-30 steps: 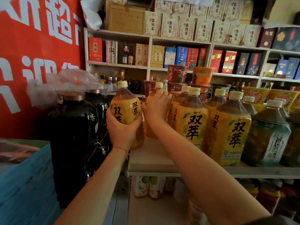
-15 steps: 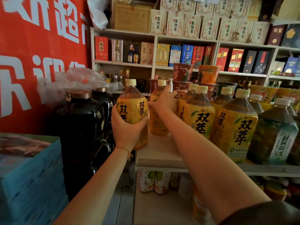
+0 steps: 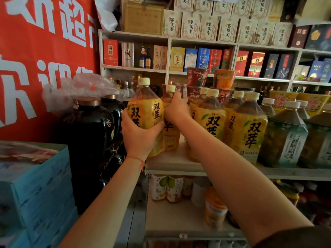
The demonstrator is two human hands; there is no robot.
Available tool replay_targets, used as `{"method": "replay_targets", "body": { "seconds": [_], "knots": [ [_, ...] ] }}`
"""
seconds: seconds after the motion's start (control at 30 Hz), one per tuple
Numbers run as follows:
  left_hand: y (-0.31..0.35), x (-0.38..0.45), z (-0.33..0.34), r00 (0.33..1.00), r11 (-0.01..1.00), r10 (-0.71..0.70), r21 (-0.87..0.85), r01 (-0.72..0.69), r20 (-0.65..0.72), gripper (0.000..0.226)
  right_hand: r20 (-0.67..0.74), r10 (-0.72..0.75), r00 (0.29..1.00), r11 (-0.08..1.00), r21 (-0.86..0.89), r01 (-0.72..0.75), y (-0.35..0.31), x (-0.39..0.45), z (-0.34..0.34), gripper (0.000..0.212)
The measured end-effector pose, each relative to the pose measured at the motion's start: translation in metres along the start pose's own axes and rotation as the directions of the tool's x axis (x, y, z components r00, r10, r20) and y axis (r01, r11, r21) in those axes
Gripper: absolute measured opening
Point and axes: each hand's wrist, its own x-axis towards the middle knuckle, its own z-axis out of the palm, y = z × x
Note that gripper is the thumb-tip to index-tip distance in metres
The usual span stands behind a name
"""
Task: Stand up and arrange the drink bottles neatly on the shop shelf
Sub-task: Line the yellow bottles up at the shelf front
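One view only, my head cam, wide-angle with bent edges. I'm looking forward and slightly down along both forearms, close in on the left end of the shop shelf (image 3: 179, 163), its front edge crossing mid-frame. A lower shelf level shows beneath, the back wall shelving (image 3: 202, 43) faces me farther off. No second view to overlap.

Left hand (image 3: 138, 135) now carries its yellow-label bottle (image 3: 146, 115) closer to the right hand (image 3: 176, 109), nearly touching. The rear bottle (image 3: 170, 126) under the right hand stands further back from the shelf (image 3: 172, 163) edge.
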Motion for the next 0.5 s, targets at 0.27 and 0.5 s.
{"method": "replay_targets", "body": {
  "seconds": [0.27,0.5],
  "knots": [
    [0.017,-0.015,0.003,1.0,0.999,0.005,0.035,-0.004,-0.014,0.111,0.04,0.021,0.999,0.889,0.457,-0.037,0.01,-0.039,-0.011,0.054],
    [0.035,-0.042,0.029,0.998,0.991,0.011,0.135,-0.002,-0.068,0.106,0.114,0.033,0.993,0.781,0.617,-0.097,0.026,-0.105,-0.013,0.064]
  ]
}}
